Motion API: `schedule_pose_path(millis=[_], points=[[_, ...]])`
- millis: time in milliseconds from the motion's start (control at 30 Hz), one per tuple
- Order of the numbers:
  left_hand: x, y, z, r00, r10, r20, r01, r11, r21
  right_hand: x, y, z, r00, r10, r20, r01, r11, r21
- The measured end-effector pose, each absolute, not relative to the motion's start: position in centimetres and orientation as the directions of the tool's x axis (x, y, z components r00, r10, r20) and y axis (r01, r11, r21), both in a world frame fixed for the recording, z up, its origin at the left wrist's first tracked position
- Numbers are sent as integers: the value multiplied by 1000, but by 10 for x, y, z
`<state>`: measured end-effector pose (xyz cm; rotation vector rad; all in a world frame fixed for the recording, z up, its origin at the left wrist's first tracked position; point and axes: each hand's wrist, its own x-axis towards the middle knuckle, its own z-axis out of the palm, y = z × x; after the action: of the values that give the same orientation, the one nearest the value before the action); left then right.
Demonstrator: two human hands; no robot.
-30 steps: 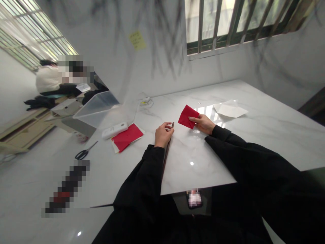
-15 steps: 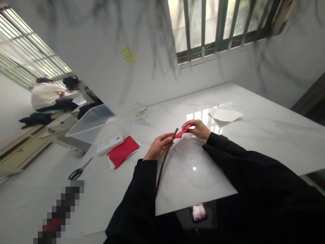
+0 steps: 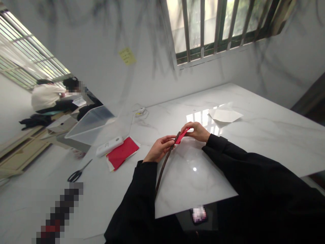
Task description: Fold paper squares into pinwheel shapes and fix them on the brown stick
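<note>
A thin dark brown stick (image 3: 164, 167) slants up from the table's near edge, its upper end pinched in my left hand (image 3: 158, 149). Between the thumb and fingers of my right hand (image 3: 197, 131) is a small piece of red paper (image 3: 180, 136). The paper's lower left end lies against the top of the stick, close to my left fingertips. Both hands are closed, raised over the marble-patterned table. Part of the stick's lower end is hidden by my left sleeve.
Left of my hands lie red paper sheets (image 3: 123, 153) on white ones, beside a white glue-gun-like device (image 3: 109, 146). Black scissors (image 3: 78, 172) lie further left. A clear plastic bin (image 3: 87, 127) stands behind. White paper (image 3: 225, 115) rests at right. Two people (image 3: 49, 96) sit far left.
My right hand has moved slightly left and down, bringing the red paper closer against the stick's upper end. My left hand stays nearly in place, still pinching the stick.
</note>
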<state>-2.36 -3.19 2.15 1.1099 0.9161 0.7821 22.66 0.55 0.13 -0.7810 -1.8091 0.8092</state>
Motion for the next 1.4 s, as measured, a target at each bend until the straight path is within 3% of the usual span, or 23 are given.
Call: schedule_pose_path(millis=[333,633,867,1067,1200,1300,1400], points=[[-24,-39,17,424,884,-198,-107,266,958,218,-6,3,-388,895,218,-19,229,-973],[-21,-49,10,434,874,-218,-165,315,935,214,-13,-7,-468,878,100,-112,53,-992],[-26,-49,8,453,859,-239,-94,312,945,232,0,-12,-322,947,14,-219,-60,-974],[-27,-52,12,409,871,-274,23,290,957,243,8,-18,-295,955,-19,-269,-102,-958],[-27,-49,9,309,932,-188,24,190,981,240,14,-23,-247,969,-7,-275,-77,-958],[-30,-43,6,167,982,-91,-28,97,995,243,24,-28,-85,996,12,-186,-4,-983],[-34,-36,6,44,998,-51,-81,55,995,247,30,-32,91,993,81,27,79,-997]])
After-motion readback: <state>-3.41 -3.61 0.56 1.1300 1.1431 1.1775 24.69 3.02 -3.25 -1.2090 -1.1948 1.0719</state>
